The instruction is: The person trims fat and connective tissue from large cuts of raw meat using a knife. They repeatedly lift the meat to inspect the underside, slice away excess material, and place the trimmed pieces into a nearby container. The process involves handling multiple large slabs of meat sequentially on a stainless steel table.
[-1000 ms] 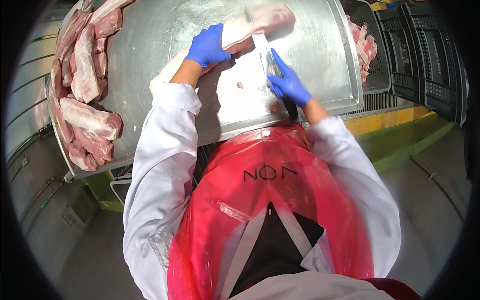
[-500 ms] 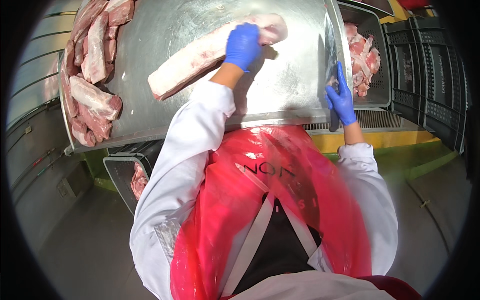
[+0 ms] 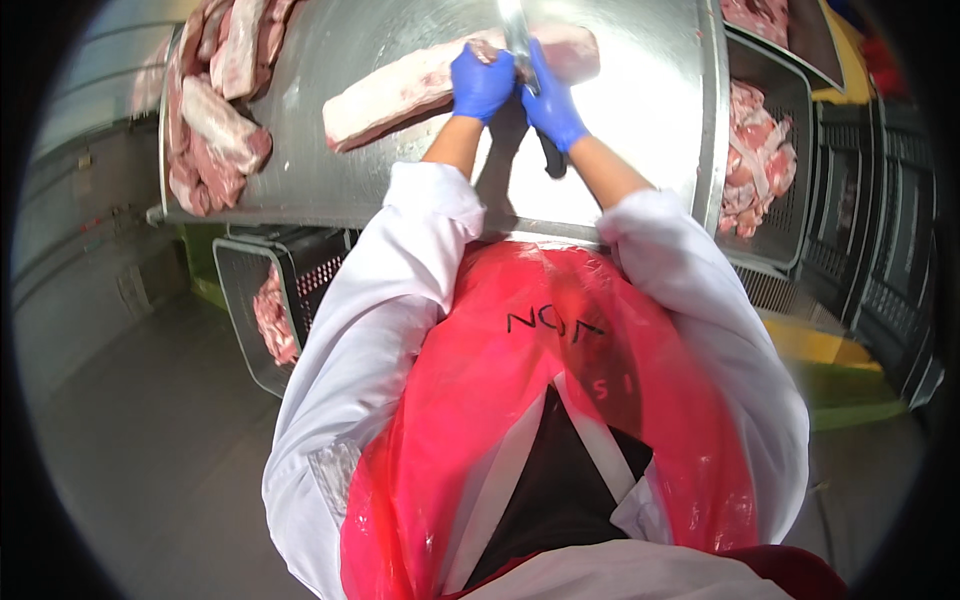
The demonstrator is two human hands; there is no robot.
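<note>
A long, pale slab of meat, like a pork loin, lies slantwise on the metal table, its fatty side up. My left hand, in a blue glove, is closed on the loin's near edge, with a bit of pinkish meat showing at the curled fingers. Right beside it, my gloved right hand grips a knife by its black handle, whose end sticks out below the palm. The blade points away from me across the loin, slightly blurred; I cannot tell whether it cuts in.
More meat pieces are heaped along the table's left side. A grey crate with meat stands below at the left. Beyond the metal table's right rim is a crate of meat trimmings, with dark stacked crates past it.
My right hand has come from the table's right rim to the loin, bringing the knife beside my left hand. The left hand stays at the loin. The whole view has shifted.
</note>
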